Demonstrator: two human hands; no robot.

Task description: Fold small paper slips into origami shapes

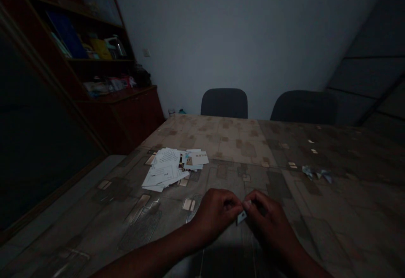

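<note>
Both of my hands meet over the near part of the table, fingertips pinched together around a small piece of folded paper point(241, 217). My left hand point(218, 210) grips it from the left, thumb against forefinger. From the other side my right hand point(265, 214) pinches it too, hiding much of the paper. Only a pale corner with a dark mark shows below the fingers. Farther off to the left lies a loose pile of printed paper sheets point(166, 170). On the right side rest a few small folded paper pieces point(317, 174).
A patterned cloth covers the table point(218, 136). Behind its far edge stand two dark chairs point(224, 103) point(303, 106). A reddish wooden cabinet point(136, 113) with filled shelves is at the left, and a glass point(171, 112) shows near the far left corner. The room is dim.
</note>
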